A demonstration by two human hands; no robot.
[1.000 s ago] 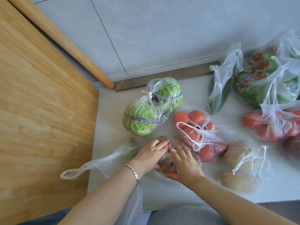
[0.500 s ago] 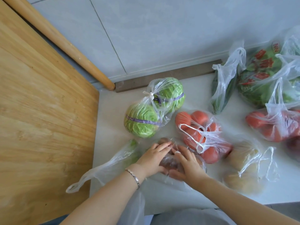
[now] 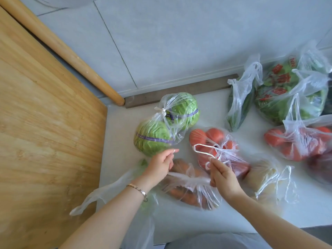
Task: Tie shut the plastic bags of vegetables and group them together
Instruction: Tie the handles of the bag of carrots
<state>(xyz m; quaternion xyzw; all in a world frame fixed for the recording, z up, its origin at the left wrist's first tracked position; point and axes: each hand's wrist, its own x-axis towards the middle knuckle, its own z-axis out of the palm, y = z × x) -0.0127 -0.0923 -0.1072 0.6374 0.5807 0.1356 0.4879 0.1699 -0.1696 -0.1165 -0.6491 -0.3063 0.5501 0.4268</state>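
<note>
**Crinkled carrot bag between two hands**

The carrot bag [image 3: 190, 190], thin clear film gathered into a twisted neck, lies on the pale desk [image 3: 122, 141] just below the knotted cabbage bag [image 3: 167, 123]. Left hand [image 3: 159, 165] half-curled, its hold unclear; right hand [image 3: 222, 177] pinches the neck. Blur hides the far-right bags.

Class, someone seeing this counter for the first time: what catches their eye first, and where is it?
Probably the two hands, left hand and right hand, pulling plastic handles apart over the carrot bag at the near edge. Behind it sits the knotted cabbage bag, with a tied tomato bag to its right.
</note>
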